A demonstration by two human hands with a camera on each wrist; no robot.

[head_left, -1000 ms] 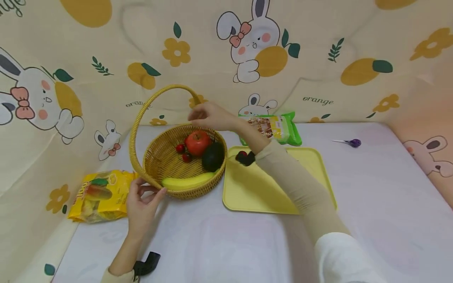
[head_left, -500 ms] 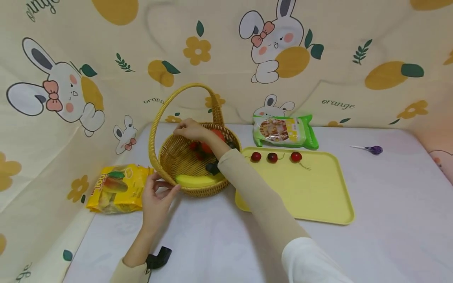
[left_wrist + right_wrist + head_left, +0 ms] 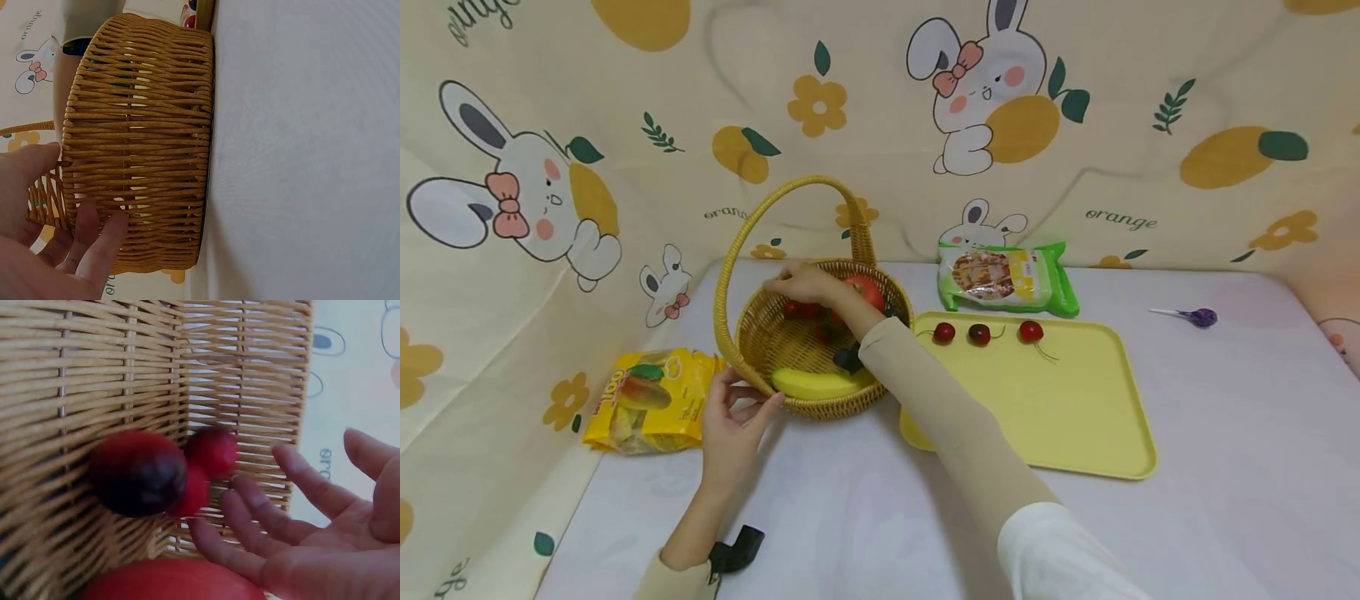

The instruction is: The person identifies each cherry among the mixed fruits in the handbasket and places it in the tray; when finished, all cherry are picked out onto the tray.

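Observation:
My left hand (image 3: pixel 737 425) grips the rim of a wicker basket (image 3: pixel 838 408) near the foot of its tall arched handle (image 3: pixel 724 308). In the left wrist view its fingers press on the woven outer wall. Inside the basket, my right hand (image 3: pixel 808 283) reaches over the far left part. Its fingers are spread loosely beside a cluster of cherries (image 3: pixel 139 474), fingertips right at them in the right wrist view. A round red fruit (image 3: pixel 867 290) lies under the right wrist. A banana (image 3: pixel 820 384) lies along the near wall, and a dark fruit (image 3: pixel 897 313) is mostly hidden by the arm.
Right of the basket lies a yellow tray (image 3: pixel 1037 417) with three cherries (image 3: pixel 979 334) along its far edge. Behind it is a green snack packet (image 3: pixel 1007 279). A yellow mango packet (image 3: pixel 655 400) lies left of the basket, and a purple lollipop (image 3: pixel 1202 317) far right.
My right hand has gone from above the basket's far right rim leftward and down into it. The cherries there have shifted slightly left. The left hand keeps its grip; the head view has turned.

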